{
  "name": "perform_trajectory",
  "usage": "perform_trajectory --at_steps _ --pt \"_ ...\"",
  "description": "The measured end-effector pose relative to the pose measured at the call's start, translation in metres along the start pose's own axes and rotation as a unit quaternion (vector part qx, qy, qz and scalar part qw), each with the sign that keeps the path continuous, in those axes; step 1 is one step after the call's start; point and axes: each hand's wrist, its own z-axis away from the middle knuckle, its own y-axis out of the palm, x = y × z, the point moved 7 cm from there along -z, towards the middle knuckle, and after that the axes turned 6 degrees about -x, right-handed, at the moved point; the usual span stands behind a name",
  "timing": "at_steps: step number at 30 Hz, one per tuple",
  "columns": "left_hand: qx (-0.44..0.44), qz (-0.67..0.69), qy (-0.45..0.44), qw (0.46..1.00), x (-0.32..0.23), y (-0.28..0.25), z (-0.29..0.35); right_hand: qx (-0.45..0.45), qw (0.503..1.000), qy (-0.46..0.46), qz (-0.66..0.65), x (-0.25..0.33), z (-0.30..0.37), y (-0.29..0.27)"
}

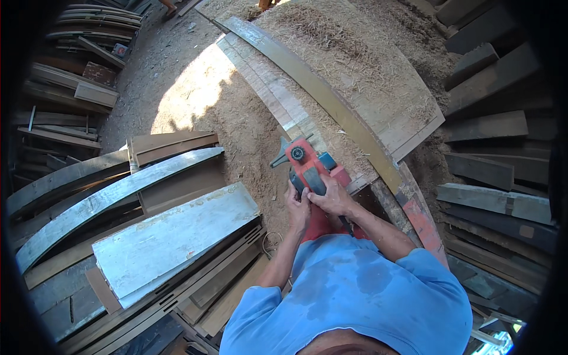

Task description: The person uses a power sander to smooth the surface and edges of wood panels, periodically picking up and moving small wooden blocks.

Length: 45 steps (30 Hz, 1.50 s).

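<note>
In front of my body is a red electric hand planer [309,167] with a round dark knob and a blue-grey part on its side. My right hand [333,198] is closed on its near end. Against its near left side my left hand [297,206] is closed too, the thumbs nearly meeting; some fingers are hidden. The planer sits at the near end of a pale plank [266,89] on the workbench, though its contact with the wood is hidden. A long curved yellowish-brown beam [331,103] runs along the plank's right side.
Wood shavings [331,35] cover much of the workbench [421,131]. To my left, a white-faced board [177,236] and a pale curved piece [118,195] lie over stacked planks. More dark timber [491,171] lines the right side. Sawdust covers the ground [242,136].
</note>
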Motion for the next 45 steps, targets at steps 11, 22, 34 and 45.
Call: perform_trajectory --at_steps 11,22,34,45 --pt "0.036 0.112 0.061 0.991 -0.109 -0.034 -0.283 0.029 0.997 0.018 -0.071 0.143 -0.261 0.027" --pt "0.034 0.052 0.037 0.997 -0.104 -0.050 -0.298 0.044 0.998 0.015 -0.041 0.148 -0.266 0.033" --pt "-0.006 -0.048 0.071 0.996 0.004 -0.003 0.004 0.010 0.999 0.037 -0.032 0.014 0.010 -0.007" --pt "-0.010 -0.100 0.022 0.995 0.055 0.007 0.086 0.002 0.999 0.033 -0.016 -0.038 0.092 -0.013"
